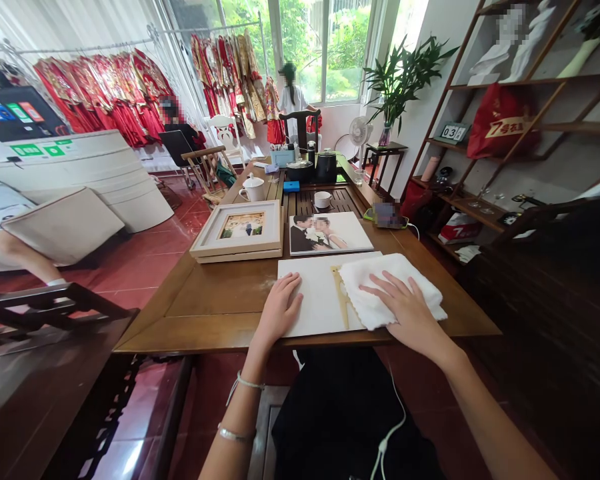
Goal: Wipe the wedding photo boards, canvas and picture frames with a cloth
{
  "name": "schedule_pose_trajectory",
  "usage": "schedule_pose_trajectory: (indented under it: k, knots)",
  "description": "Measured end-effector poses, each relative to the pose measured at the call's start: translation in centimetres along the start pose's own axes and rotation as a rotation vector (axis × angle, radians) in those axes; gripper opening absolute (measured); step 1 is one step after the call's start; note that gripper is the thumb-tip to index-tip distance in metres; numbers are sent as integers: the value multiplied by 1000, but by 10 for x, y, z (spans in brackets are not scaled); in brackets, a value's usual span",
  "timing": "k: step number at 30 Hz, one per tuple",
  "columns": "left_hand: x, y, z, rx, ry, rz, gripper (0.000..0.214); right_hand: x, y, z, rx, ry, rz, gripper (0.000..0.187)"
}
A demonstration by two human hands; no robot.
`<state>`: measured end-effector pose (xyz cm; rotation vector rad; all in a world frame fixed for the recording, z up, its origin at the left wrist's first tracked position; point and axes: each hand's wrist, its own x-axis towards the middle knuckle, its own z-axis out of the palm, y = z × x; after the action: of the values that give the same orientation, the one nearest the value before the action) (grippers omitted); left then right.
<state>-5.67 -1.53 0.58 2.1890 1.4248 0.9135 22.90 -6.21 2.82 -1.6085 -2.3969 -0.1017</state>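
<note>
A flat white board (315,293) lies at the near edge of the wooden table. My left hand (281,307) rests on its left side, fingers extended and holding nothing. On its right part lies a white cloth (423,277), folded or bunched, which covers that end of the board. My right hand (403,303) is spread flat on top of the cloth, fingers apart. Between the hands, a thin yellowish tool with a narrow tapering shape (339,297) lies on the board, partly beside the cloth's edge; its exact kind is unclear.
Beyond the board lie a wedding photo panel (330,233) and, to its left, stacked light-wood frames (237,230). A lidded white mug (253,188), a small white cup (323,199), a black kettle (326,165) and a phone on a cable (387,215) stand farther back. Other people are nearby.
</note>
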Motion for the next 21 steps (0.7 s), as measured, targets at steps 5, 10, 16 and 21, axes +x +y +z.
schedule_pose_trajectory:
  k: [5,10,16,21]
  knots:
    - [0,1,-1,12,-13,-3,39,-38,-7,-6,12,23,-12,88]
    - [0,0,-2,31,-27,12,40,-34,-4,-7,36,-2,-19,87]
    - [0,-2,-1,27,-23,22,40,11,4,0,30,-28,20,78]
    - [-1,-3,-2,15,-15,30,39,51,10,6,28,-72,62,68]
